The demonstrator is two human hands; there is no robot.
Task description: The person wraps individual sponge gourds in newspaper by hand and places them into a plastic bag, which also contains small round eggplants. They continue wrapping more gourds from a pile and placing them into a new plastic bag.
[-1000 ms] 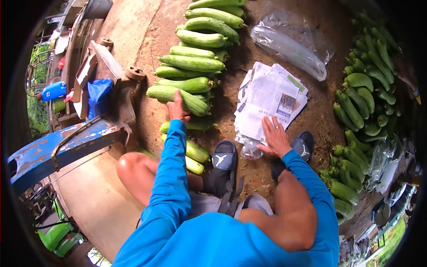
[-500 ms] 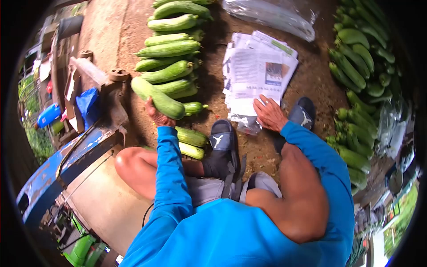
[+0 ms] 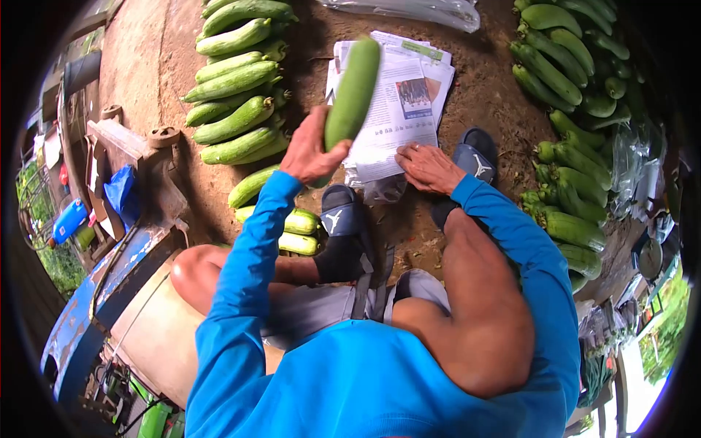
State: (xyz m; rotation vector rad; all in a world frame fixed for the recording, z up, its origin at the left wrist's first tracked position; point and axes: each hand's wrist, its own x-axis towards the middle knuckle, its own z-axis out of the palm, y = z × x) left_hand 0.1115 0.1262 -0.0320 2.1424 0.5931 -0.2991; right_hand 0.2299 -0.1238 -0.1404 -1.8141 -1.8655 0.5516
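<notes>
My left hand [image 3: 312, 150] is wrapped round the lower end of a green gourd [image 3: 355, 91], raised and tilted above the left part of the newspaper stack [image 3: 398, 109]. My right hand [image 3: 428, 168] rests on the lower right corner of the papers, fingers lying nearly flat and pointing left. A row of similar gourds [image 3: 232, 80] lies on the ground to the left. Below that row, a few more gourds [image 3: 296, 220] lie beside my left sandal [image 3: 340, 212].
Piles of green gourds [image 3: 558, 182] lie on the right beside clear plastic bags [image 3: 635, 164]. More clear plastic [image 3: 416, 9] is beyond the papers. A rusty blue metal frame [image 3: 109, 292] stands at the left, near a blue bottle [image 3: 69, 221]. My right sandal [image 3: 476, 155] is beside my right hand.
My left hand has carried the gourd from the row on the left over to the papers, turning it more upright. My right hand stays at the papers' edge. The view has shifted.
</notes>
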